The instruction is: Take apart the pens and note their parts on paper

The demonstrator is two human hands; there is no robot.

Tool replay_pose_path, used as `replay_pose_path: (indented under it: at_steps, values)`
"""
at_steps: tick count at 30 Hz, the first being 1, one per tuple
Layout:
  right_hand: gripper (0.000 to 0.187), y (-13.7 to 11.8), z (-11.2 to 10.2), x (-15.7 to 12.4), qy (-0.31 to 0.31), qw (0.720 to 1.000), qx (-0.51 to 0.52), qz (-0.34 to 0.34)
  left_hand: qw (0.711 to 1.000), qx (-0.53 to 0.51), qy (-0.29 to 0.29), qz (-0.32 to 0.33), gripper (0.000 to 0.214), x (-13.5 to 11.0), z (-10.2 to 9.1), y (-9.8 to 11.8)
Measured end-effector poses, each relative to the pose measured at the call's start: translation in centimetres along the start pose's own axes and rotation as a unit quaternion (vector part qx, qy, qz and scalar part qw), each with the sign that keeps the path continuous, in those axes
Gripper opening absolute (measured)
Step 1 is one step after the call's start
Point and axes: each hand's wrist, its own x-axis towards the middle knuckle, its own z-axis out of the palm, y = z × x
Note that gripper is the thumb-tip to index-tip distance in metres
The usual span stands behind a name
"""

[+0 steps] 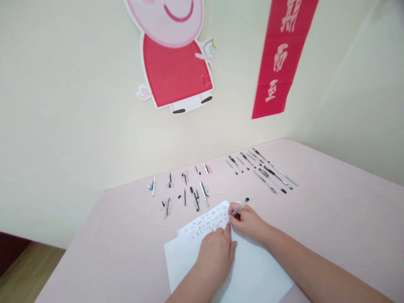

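Note:
My right hand (pixel 248 221) is closed round a pen (pixel 240 206) with a clear barrel and a black end that points up and to the right. Its writing tip is hidden behind my fingers, close to the right edge of the written lines. My left hand (pixel 217 250) lies on the white paper (pixel 183 261), fingers stretched out, with the index finger reaching toward the pen. Rows of small dark handwriting fill the upper part of the paper. Another sheet's edge (pixel 186 229) shows at the top left.
Several pens and pen parts, such as a white pen (pixel 153 187) and a black pen (pixel 194 199), lie beyond the paper. More pens (pixel 265 181) lie in a group at the back right. The pink table (pixel 126 235) meets a wall with a cartoon cutout (pixel 176 71) and a red banner (pixel 277 71).

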Motion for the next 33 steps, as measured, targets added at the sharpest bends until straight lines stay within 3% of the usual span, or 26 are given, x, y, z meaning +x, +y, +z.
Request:
replay_pose_path:
  at_steps: [33]
  values:
    - [0.009, 0.36, 0.08, 0.01, 0.019, 1.0, 0.017, 0.006, 1.0, -0.005, 0.0, -0.004, 0.051, -0.14, 0.17, 0.04]
